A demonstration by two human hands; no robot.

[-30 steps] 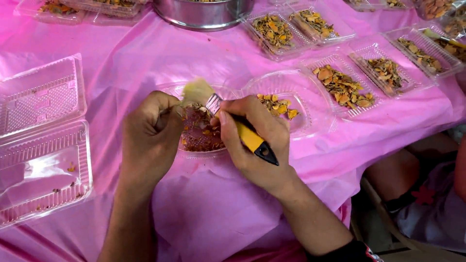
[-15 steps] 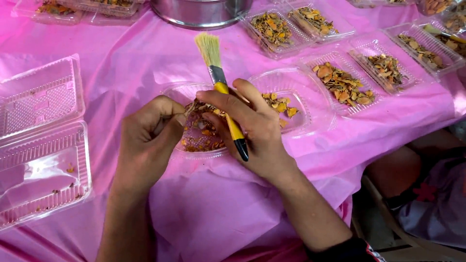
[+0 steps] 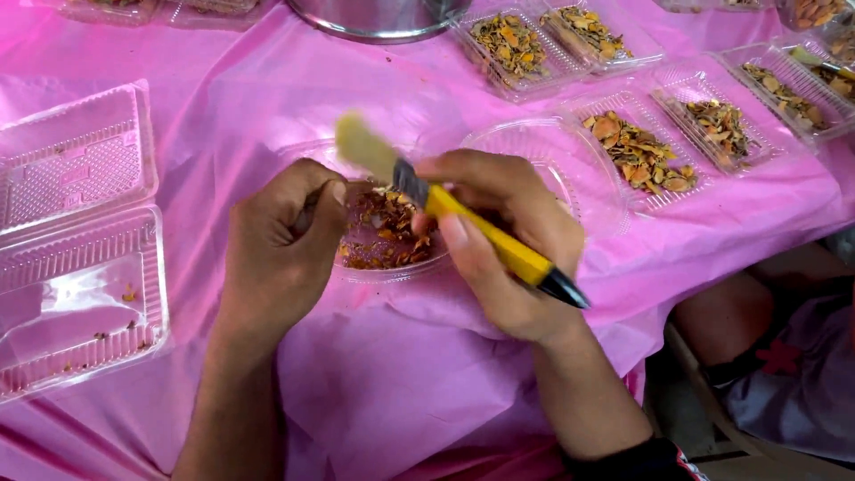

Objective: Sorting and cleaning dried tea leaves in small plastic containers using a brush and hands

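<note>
Across the pink tablecloth (image 3: 223,98), an empty clear clamshell box (image 3: 76,232) lies at nine o'clock of my hands. Between them sits a clear tray of dried petals (image 3: 385,233); my left hand (image 3: 280,245) curls around its nine-o'clock rim. My right hand (image 3: 499,240) grips a yellow-handled brush (image 3: 454,214), bristles toward eleven o'clock.

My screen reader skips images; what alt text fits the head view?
Right hand holds a yellow-handled brush over a clear plastic tray of dried flakes steadied by the left hand, on a pink tablecloth.
</note>
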